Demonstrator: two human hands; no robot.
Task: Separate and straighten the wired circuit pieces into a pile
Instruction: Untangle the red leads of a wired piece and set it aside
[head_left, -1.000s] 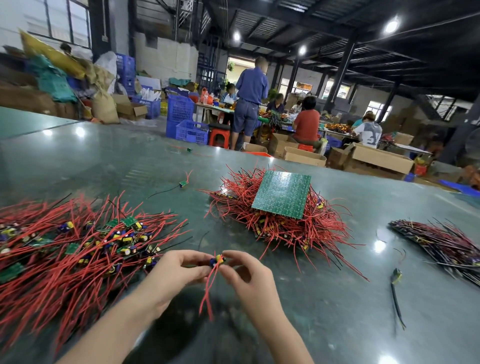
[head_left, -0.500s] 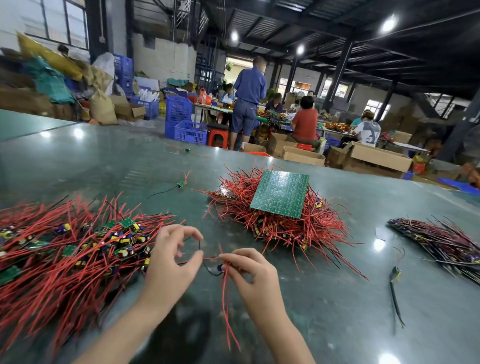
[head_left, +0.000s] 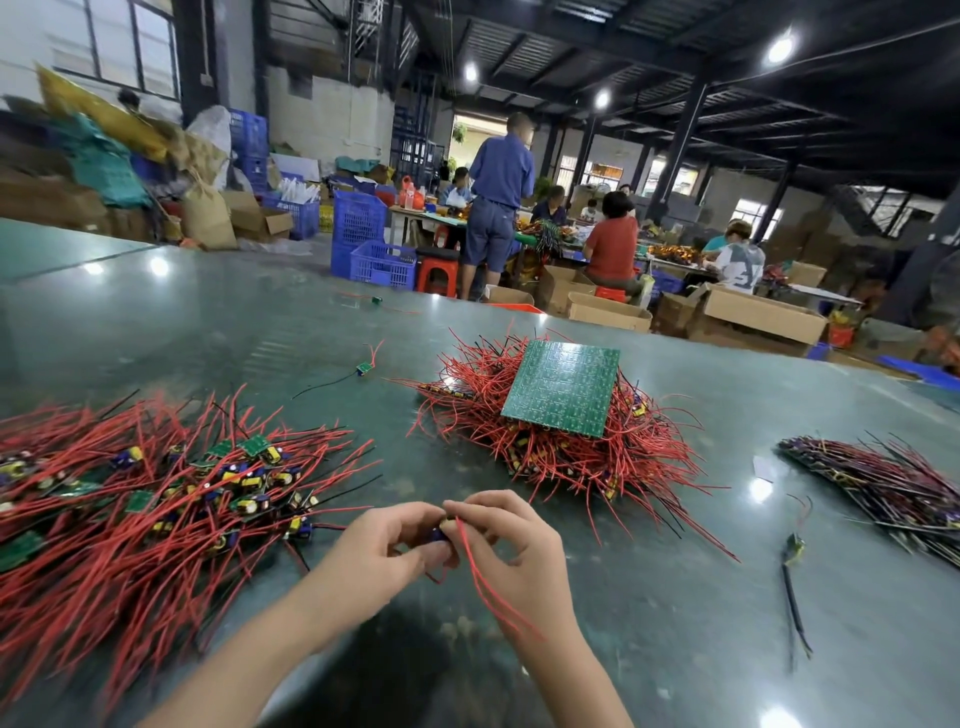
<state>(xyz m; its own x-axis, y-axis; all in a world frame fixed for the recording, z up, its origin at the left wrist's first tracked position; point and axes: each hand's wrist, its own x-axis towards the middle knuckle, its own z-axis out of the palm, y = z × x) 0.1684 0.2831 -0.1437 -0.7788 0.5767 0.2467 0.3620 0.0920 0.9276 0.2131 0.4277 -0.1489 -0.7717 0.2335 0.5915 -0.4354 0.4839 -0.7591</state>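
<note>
I see a glossy dark green desk (head_left: 649, 623). The pile on my left (head_left: 145, 509) is bright red wire flecked with green, yellow and blue parts. The middle heap (head_left: 561, 457) is red too, topped by a green board (head_left: 563, 387) with a fine grid pattern. The right bundle (head_left: 883, 483) looks dark purple-black.

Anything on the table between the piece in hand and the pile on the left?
Nothing visible. Both hands, left hand and right hand, pinch the wired piece; the left pile begins just beside them, only bare table between.
</note>
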